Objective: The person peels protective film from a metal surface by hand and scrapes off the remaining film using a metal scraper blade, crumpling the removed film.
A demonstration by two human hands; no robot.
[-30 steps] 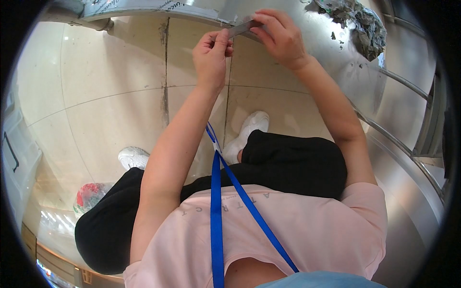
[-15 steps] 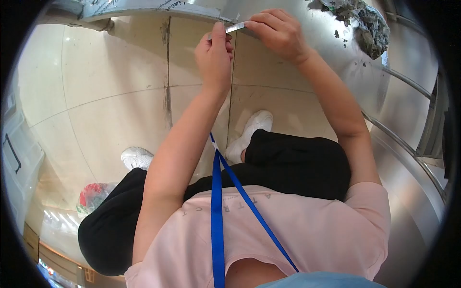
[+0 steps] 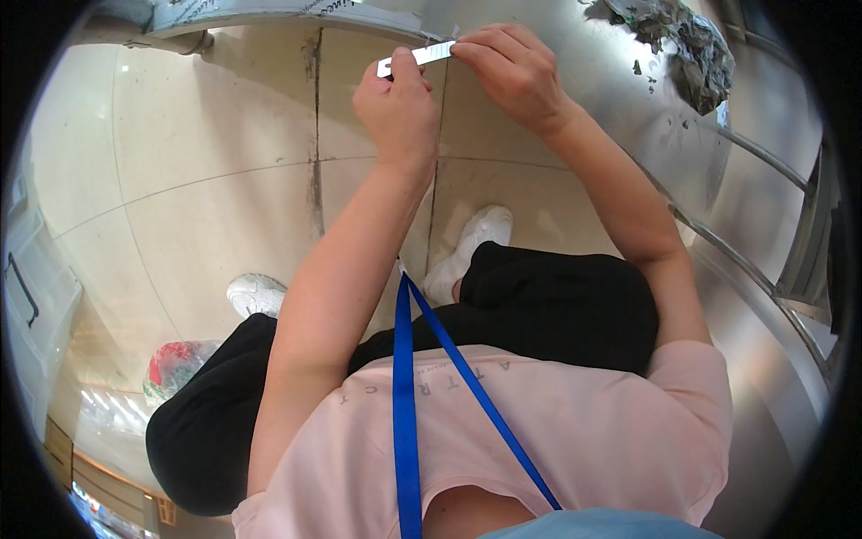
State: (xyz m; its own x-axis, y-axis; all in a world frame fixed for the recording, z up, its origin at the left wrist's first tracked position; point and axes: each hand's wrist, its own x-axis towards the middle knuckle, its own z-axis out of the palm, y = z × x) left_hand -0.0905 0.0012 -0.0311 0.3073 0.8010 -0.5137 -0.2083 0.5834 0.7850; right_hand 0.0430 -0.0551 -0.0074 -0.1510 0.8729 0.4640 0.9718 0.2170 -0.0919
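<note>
A thin, flat silvery metal strip is held between my two hands, above the floor near the upper edge of the view. It has a dark slot near its left end and fine marks across its right part. My left hand is closed round the left part, thumb lying on top. With fingertips pinched together, my right hand grips the right end. The tip at that end is hidden or too small to make out.
Crumpled grey, dirty sheets lie on the shiny metal surface at upper right. Metal rails run along the right. A clear plastic box stands left, and a plastic bag with red and green contents lies by my left leg.
The strip has turned so that its flat face and slot show more. My left hand has shifted slightly left, and my right hand slightly left and down. Both keep their hold.
</note>
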